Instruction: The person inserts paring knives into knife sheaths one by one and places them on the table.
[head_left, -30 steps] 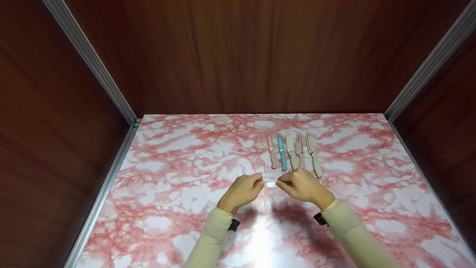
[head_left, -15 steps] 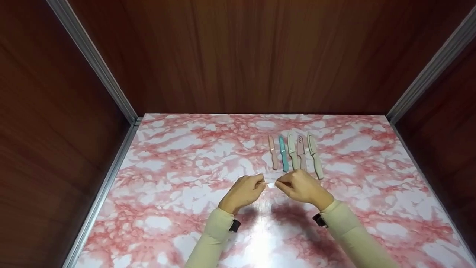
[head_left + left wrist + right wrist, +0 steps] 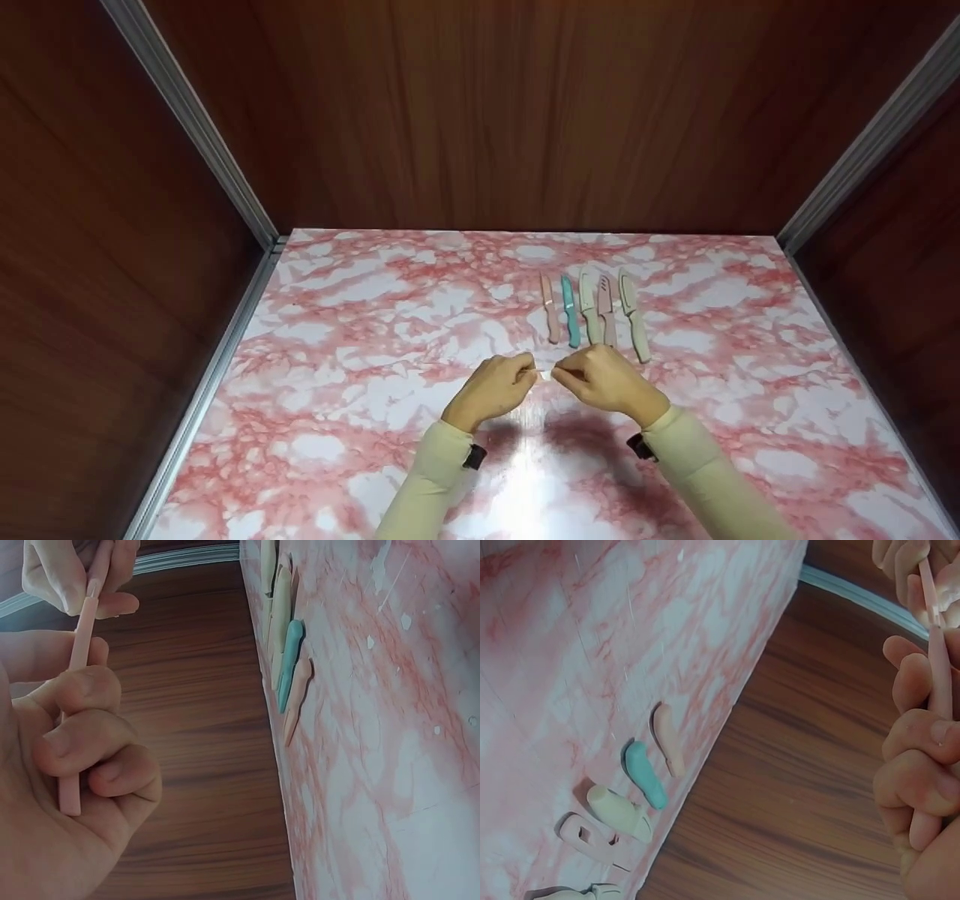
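Observation:
In the head view both hands meet over the near middle of the table, with a small knife held level between them. My left hand [image 3: 491, 390] curls its fingers round a slim pink knife sheath [image 3: 81, 637]. Opposite it, my right hand [image 3: 607, 384] grips the pink handle [image 3: 940, 679] of the knife. A short bright stretch of blade [image 3: 546, 375] shows between the two hands; the rest of it lies hidden in the sheath. The left wrist view shows the sheath's end sticking out below the curled fingers.
Beyond the right hand several sheathed knives lie side by side: a pink one [image 3: 551, 311], a teal one [image 3: 570, 311], a light green one [image 3: 589, 300], a pink one with slots [image 3: 605, 296] and another light green one [image 3: 634, 315]. Wood-grain panels [image 3: 480, 112] wall the marbled table [image 3: 337, 337].
The hands have come slightly closer together, the right one shifting left. Less of the bright blade shows between them than a second ago. The knives on the table have stayed put.

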A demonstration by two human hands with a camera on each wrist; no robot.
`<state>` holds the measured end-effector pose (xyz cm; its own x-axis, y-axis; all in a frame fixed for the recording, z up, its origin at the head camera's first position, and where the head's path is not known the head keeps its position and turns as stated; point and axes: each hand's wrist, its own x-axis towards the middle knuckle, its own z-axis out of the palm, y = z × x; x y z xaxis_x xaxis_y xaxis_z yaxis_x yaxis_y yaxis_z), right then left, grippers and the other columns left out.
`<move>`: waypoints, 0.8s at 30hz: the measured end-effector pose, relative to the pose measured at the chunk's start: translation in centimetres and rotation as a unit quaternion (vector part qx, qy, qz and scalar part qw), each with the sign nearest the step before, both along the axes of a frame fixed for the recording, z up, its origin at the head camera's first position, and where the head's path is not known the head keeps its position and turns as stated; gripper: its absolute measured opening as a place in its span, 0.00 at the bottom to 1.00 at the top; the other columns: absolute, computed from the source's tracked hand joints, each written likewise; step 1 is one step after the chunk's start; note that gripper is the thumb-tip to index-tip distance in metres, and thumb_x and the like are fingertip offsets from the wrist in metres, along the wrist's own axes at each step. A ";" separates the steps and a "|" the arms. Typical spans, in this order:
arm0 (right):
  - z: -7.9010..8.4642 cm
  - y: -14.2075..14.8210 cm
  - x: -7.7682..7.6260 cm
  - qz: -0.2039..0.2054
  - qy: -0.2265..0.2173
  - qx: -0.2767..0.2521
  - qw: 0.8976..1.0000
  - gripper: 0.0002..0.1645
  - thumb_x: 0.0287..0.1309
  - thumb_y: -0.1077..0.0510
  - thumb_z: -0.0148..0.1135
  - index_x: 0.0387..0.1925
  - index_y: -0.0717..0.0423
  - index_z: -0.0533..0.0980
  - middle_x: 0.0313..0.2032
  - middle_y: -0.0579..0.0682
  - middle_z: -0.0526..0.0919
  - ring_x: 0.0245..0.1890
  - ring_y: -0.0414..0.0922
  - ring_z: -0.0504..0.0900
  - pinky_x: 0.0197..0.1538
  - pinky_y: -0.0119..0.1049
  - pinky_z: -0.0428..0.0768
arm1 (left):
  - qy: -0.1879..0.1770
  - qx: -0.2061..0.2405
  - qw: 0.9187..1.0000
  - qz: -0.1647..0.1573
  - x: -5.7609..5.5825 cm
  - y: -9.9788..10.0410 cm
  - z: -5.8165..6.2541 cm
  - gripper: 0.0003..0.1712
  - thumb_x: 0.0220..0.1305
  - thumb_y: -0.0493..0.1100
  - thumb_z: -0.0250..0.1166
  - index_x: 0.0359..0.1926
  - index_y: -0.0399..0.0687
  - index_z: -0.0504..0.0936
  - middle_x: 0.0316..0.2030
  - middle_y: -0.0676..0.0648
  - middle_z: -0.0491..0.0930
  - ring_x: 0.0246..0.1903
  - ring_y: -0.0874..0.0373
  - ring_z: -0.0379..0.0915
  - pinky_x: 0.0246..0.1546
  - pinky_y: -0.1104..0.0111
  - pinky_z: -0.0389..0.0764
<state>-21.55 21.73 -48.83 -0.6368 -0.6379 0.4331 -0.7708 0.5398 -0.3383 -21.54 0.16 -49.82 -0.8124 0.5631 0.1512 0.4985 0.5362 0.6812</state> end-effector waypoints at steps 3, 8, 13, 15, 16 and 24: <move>0.0 0.0 0.1 -0.006 -0.001 -0.002 1.000 0.27 0.59 0.62 0.59 0.10 0.44 0.59 0.13 0.33 0.51 0.13 0.29 0.50 0.18 0.25 0.53 | -0.001 -0.003 1.000 -0.002 0.1 0.1 0.1 0.12 0.68 0.44 0.51 0.26 0.53 0.70 0.15 0.58 0.60 0.14 0.66 0.55 0.18 0.72 0.59; 0.0 -0.1 0.1 -0.006 0.000 0.004 1.000 0.26 0.58 0.62 0.61 0.11 0.43 0.60 0.13 0.33 0.52 0.13 0.29 0.51 0.18 0.25 0.54 | 0.009 -0.010 1.000 0.000 0.2 0.3 0.2 0.11 0.67 0.44 0.52 0.25 0.52 0.71 0.15 0.58 0.61 0.15 0.66 0.57 0.19 0.73 0.60; 0.1 -0.1 0.1 -0.010 -0.004 0.006 1.000 0.26 0.58 0.62 0.61 0.11 0.43 0.61 0.12 0.33 0.52 0.13 0.29 0.51 0.18 0.26 0.55 | 0.019 -0.006 1.000 -0.001 0.2 0.5 0.2 0.11 0.68 0.44 0.53 0.26 0.52 0.71 0.16 0.58 0.60 0.15 0.66 0.56 0.19 0.73 0.60; 0.1 -0.1 0.1 -0.009 -0.004 0.010 1.000 0.26 0.59 0.61 0.60 0.11 0.43 0.61 0.12 0.33 0.53 0.13 0.29 0.51 0.18 0.26 0.56 | 0.018 -0.004 1.000 -0.002 0.2 0.5 0.2 0.11 0.68 0.44 0.52 0.26 0.52 0.71 0.16 0.58 0.60 0.15 0.66 0.56 0.19 0.73 0.60; 0.0 -0.1 0.1 -0.008 -0.004 0.011 1.000 0.25 0.60 0.61 0.60 0.11 0.43 0.62 0.12 0.33 0.53 0.13 0.29 0.52 0.18 0.26 0.56 | 0.015 -0.005 1.000 -0.002 0.2 0.6 0.2 0.11 0.68 0.44 0.52 0.26 0.52 0.71 0.16 0.58 0.60 0.16 0.66 0.56 0.19 0.72 0.60; 0.0 0.1 0.2 0.000 0.001 0.007 1.000 0.24 0.61 0.60 0.59 0.12 0.45 0.63 0.13 0.35 0.55 0.13 0.30 0.53 0.19 0.26 0.58 | 0.013 0.000 1.000 -0.008 0.1 0.9 0.3 0.12 0.68 0.43 0.52 0.25 0.53 0.71 0.16 0.57 0.60 0.16 0.66 0.56 0.20 0.73 0.60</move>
